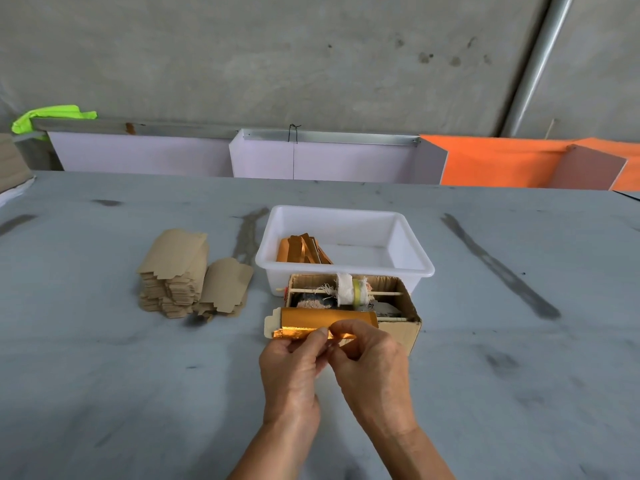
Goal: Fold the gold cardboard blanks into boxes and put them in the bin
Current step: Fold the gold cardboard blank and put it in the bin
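Both hands, left hand [294, 362] and right hand [370, 362], pinch a shiny, creased gold blank [322, 323] above the grey table [104, 375]; just beyond the grip, a white plastic bin [412, 258] holds folded gold boxes [301, 249].

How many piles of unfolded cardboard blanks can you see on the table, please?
2: a taller pile left of the white bin, and a lower pile leaning against its right side.
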